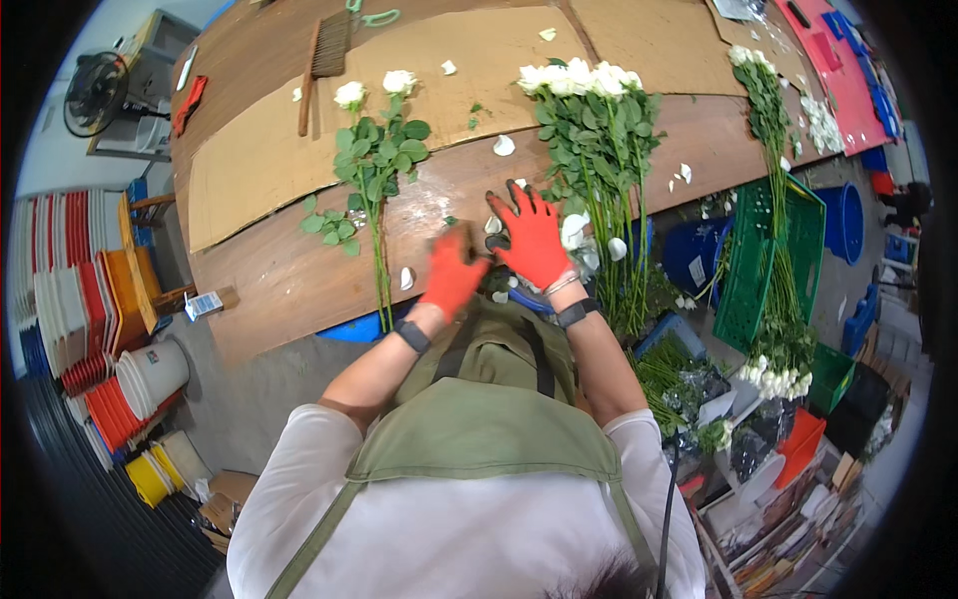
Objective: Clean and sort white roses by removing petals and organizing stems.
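My left hand (453,275), in a red work glove, is at the front edge of the wooden table (262,292). It is blurred, so whether its fingers hold anything is unclear. Palm down, my right hand (533,238) wears a matching glove with dark fingertips and has its fingers spread over the tabletop, beside loose white petals (575,230). Just right of it lies a bunch of white roses (591,127), stems towards me and hanging past the edge. Two white rose stems (374,180) lie left of my hands, next to a loose leafy sprig (331,227).
Flattened cardboard (449,97) covers the table's far part, with a wooden-handled brush (329,49) and green-handled scissors (378,16) on it. Another rose bunch (763,97) lies at right, above a green plastic crate (797,254). Blue buckets (692,251) stand below the right-hand edge.
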The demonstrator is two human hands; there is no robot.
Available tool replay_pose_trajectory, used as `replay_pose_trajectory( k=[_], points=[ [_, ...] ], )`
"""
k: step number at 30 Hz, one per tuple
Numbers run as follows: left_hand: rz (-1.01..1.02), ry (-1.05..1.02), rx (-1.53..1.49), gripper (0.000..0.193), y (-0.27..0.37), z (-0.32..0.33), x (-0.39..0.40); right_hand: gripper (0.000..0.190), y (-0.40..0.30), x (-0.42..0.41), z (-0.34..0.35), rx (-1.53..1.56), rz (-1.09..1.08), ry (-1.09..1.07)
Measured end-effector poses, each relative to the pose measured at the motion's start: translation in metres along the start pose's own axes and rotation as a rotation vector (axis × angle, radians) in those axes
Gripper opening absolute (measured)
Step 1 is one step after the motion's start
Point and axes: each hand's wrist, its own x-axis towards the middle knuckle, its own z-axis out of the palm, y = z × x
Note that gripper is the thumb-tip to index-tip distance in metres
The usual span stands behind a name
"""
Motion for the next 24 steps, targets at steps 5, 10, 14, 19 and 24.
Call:
replay_pose_trajectory(
  k=[5,10,14,19,24],
  points=[
    [-0.032,-0.066,-0.147,0.071,0.023,-0.021,-0.017,0.066,0.021,-0.020,0.029,0.002,-0.093,-0.179],
    [-0.231,0.483,0.170,0.052,-0.047,-0.107,-0.009,0.053,0.019,-0.086,-0.001,0.048,-0.122,-0.242],
    [-0.392,0.515,0.341,0.051,-0.083,-0.113,0.013,0.047,0.003,-0.089,0.004,0.059,-0.003,-0.267],
    [-0.369,0.470,0.269,0.032,-0.087,-0.127,0.020,0.042,-0.052,-0.055,-0.020,0.149,0.016,0.045],
    [-0.040,0.672,0.116,0.024,-0.021,-0.148,-0.021,0.047,-0.090,-0.022,-0.046,0.342,0.085,0.143]
  ],
)
